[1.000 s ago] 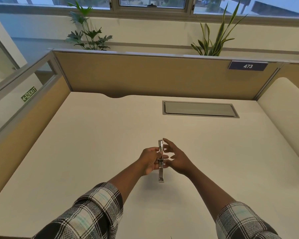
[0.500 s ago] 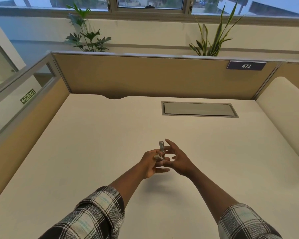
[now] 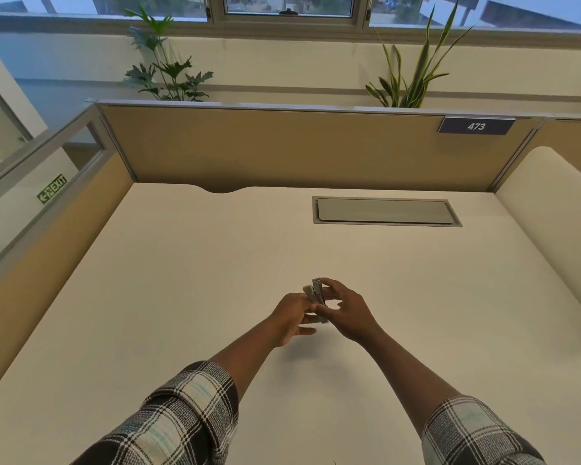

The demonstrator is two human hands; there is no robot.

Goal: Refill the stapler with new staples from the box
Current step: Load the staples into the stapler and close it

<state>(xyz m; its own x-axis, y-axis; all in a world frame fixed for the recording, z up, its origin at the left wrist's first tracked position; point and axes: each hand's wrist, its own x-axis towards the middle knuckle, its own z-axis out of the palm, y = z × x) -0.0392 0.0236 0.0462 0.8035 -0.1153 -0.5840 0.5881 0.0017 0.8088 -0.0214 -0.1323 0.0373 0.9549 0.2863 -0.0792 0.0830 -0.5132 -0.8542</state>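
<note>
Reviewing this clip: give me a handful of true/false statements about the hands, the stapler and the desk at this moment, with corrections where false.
1. Both hands hold the stapler above the desk. True: left hand and right hand both grip it.
2. A box of staples sits on the desk beside the hands. False: no box is in view.
3. The number plate reads 473. True.
4. The desk's cable hatch stands open. False: its lid lies shut and flat.
5. The person wears plain white sleeves. False: the sleeves are plaid.
</note>
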